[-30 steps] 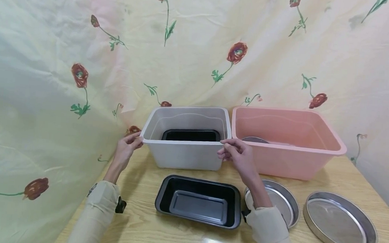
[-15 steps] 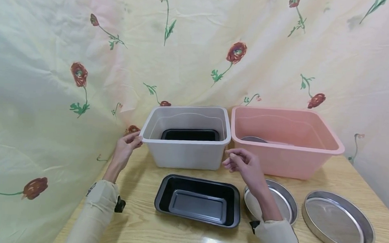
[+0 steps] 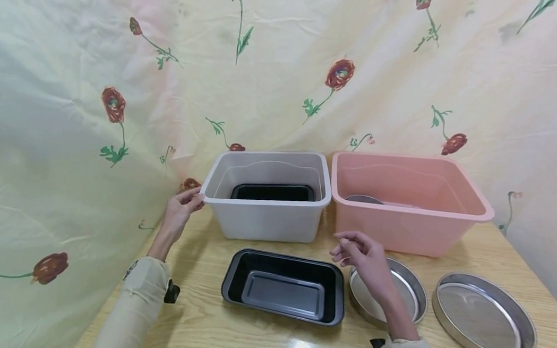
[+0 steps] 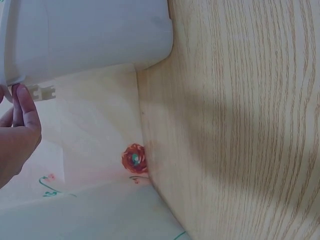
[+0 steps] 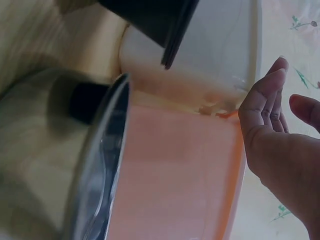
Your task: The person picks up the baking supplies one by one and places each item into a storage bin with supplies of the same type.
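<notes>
My left hand (image 3: 180, 213) pinches the front left corner of a pale grey plastic bin (image 3: 268, 221); the left wrist view has the fingertips (image 4: 22, 92) at its rim. A black loaf pan (image 3: 273, 192) lies inside that bin, partly hidden by the front wall. My right hand (image 3: 362, 256) is held in the air with loosely bent fingers and nothing in them. Below it are a second black loaf pan (image 3: 283, 294) to the left and a round metal cake pan (image 3: 408, 285), partly covered by the forearm.
A pink plastic bin (image 3: 399, 229) stands right of the grey one, a round metal piece (image 3: 364, 199) showing inside. Another round cake pan (image 3: 487, 320) sits at the right on the wooden table (image 3: 202, 323). Flowered cloth (image 3: 275, 78) hangs behind and at the sides.
My right hand has left the grey bin's front right corner and moved down and right, toward the smaller round pan. My left hand has stayed at its corner.
</notes>
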Demonstrator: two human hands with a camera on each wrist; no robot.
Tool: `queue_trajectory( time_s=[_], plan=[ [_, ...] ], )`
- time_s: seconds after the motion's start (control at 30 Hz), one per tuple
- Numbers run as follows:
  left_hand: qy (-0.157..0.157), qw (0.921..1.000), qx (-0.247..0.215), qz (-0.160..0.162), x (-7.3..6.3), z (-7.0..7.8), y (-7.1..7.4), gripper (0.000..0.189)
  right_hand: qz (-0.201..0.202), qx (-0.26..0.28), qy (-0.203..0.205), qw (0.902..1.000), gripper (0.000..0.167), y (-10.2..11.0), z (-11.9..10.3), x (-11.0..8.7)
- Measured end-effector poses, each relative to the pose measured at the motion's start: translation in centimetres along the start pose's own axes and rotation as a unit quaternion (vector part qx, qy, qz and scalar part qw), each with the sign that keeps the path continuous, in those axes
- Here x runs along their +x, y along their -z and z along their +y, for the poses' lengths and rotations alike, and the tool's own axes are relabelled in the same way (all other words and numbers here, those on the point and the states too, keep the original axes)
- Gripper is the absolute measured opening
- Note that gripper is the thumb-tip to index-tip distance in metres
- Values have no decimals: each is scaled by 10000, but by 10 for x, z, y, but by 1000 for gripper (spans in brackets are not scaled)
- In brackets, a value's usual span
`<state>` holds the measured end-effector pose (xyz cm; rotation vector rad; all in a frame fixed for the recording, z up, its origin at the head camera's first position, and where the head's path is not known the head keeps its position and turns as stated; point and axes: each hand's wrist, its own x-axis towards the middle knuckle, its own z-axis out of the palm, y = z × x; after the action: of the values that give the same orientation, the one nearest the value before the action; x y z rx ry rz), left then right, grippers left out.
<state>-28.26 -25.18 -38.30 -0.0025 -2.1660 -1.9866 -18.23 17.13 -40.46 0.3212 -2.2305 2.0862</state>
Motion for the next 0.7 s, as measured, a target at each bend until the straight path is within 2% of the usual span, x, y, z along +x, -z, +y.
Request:
queue_trajectory(
  time_s=[0.7],
  plan=[
    [28,10000,-44,-57,0,3,0,43,144,-282,86,9995,24,16,11,-29]
  ],
)
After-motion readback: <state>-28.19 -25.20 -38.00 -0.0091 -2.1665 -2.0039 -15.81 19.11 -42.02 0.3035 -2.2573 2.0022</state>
